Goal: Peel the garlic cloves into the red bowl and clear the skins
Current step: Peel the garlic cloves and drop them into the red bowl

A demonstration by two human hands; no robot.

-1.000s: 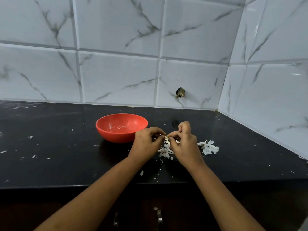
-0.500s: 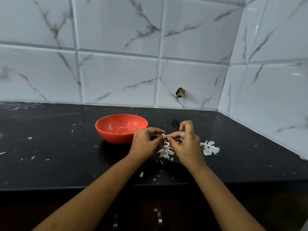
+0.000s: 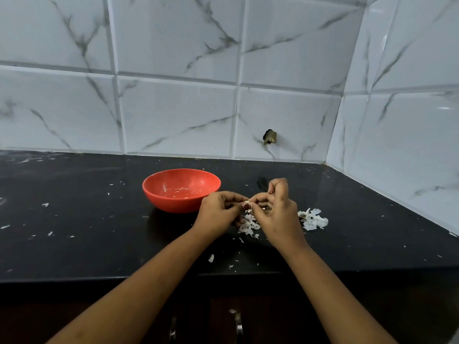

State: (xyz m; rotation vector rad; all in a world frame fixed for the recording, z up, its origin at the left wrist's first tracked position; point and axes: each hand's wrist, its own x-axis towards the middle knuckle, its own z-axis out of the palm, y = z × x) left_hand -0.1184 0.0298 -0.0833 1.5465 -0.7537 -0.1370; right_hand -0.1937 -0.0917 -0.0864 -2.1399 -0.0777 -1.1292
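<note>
Red bowl (image 3: 171, 204) on counter (image 3: 87, 232), just left of hands: pale bits at bottom, too small to tell cloves from scraps. Left hand (image 3: 218, 212) & right hand (image 3: 279, 214) both pinch garlic clove (image 3: 247, 203) at fingertips, clove mostly hidden. Pose approx same as 0.5 s ago. Skins pile (image 3: 248, 225) below hands, 2nd pile (image 3: 313, 219) further right.

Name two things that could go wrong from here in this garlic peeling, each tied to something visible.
1. The garlic clove is pinched between the left hand and right hand over the skin pile, beside the red bowl, not above it; a slip would probably drop it among the skins.
2. Loose flecks lie near the counter edge; careless sweeping may push them off.
</note>
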